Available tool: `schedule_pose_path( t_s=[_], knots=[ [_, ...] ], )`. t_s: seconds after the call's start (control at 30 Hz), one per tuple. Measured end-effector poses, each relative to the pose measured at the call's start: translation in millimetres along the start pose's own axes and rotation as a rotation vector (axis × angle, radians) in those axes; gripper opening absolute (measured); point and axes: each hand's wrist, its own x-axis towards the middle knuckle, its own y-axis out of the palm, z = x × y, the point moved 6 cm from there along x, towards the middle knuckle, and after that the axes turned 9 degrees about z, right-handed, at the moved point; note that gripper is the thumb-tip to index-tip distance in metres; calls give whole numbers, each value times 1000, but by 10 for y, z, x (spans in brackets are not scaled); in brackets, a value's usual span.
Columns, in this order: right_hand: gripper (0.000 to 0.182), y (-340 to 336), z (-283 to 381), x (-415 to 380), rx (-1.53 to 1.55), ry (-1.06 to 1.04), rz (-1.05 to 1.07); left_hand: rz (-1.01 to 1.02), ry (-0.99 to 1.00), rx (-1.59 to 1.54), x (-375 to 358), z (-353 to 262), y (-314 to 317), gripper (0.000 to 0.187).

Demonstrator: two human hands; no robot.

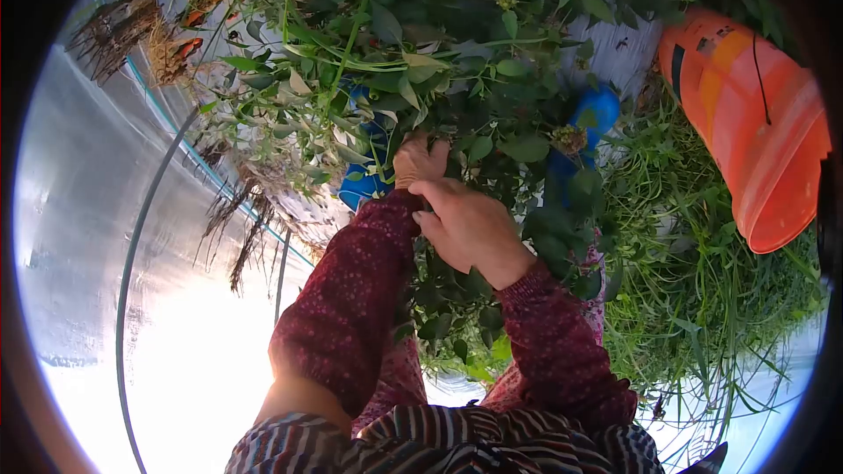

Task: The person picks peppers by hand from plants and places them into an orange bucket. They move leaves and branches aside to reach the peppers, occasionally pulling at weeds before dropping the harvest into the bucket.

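Note:
Both arms wear dark red patterned sleeves. My left hand [421, 160] reaches into the green leafy plant [527, 147] at the centre; its thumb side shows, while most of its fingers are hidden by leaves or turned away. Just below and to the right of it, my right hand [470, 230] lies across the left wrist, its thumb and fingers closed on the cuff of the left sleeve [351, 290].
A large orange bucket [738, 114] lies tilted at the right, above grass [676, 246]. Blue boots [599, 114] show among the leaves. At the left are a dark hose [132, 272], shiny sheeting [75, 184] and dry roots [241, 237].

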Motion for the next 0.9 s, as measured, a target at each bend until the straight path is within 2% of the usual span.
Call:
schedule_pose_path(
  t_s=[0.1, 0.17, 0.27, 0.37, 0.5, 0.57, 0.6, 0.67, 0.7, 0.77, 0.83, 0.9],
  knots=[
    [31, 5, 22, 3, -6, -44, 8, 48, 51, -137, -10, -82, -32, 33],
    [32, 12, 27, 14, -15, -40, 22, 162, 56, 54, -10, -180, 8, 31],
    [32, 22, 36, -2, -6, -54, 3, 301, 23, 138, 24, -161, 67, 29],
    [31, -8, 79, -3, -1, -60, 2, 313, 114, 226, 96, -82, 137, 28],
    [30, 39, 56, 2, -31, 2, 86, 231, 59, 164, 46, -141, 18, 26],
    [30, 48, 50, -15, -17, -14, 73, 211, 144, 152, 13, -140, 85, 29],
    [30, 41, 44, -26, -5, -28, 59, 210, 145, 153, -3, -183, 52, 29],
    [31, -15, 66, -55, 18, -59, 24, 275, 5, -77, -43, -257, -130, 32],
    [31, -50, 91, -55, 38, -95, -5, 265, 2, -67, -37, -292, -259, 32],
    [30, -76, 80, -63, 34, -98, 16, 427, 10, 0, -33, -359, -425, 38],
    [30, -111, 97, -76, 23, -94, 37, 445, 39, 125, -68, -498, -665, 38],
    [26, -179, 149, -79, 143, -126, 41, 470, 110, 251, -146, -630, -860, 37]
  ],
)
